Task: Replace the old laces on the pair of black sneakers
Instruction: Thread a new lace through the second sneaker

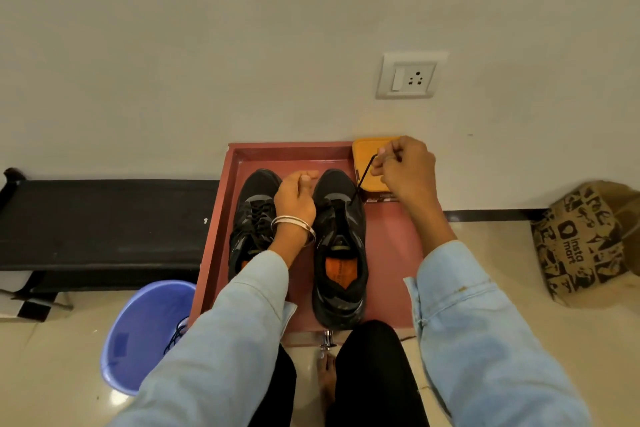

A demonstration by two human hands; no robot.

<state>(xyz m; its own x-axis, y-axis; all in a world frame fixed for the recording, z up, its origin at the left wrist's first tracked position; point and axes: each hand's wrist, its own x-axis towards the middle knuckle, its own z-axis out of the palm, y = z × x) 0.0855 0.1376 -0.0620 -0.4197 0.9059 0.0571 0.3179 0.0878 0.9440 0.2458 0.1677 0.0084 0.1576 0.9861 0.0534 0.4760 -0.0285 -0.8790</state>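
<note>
On tray (391,246), black sneakers (341,253).

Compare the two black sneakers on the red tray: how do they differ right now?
The left sneaker is still laced over its tongue; the right sneaker shows almost none, with one black lace pulled taut by the right hand. The right sneaker's orange insole is in plain view; a sleeve mostly hides the left sneaker's. Both are black and stand toes to the wall on the red tray.

R hand (403,166) pinching lace (363,178)
</note>
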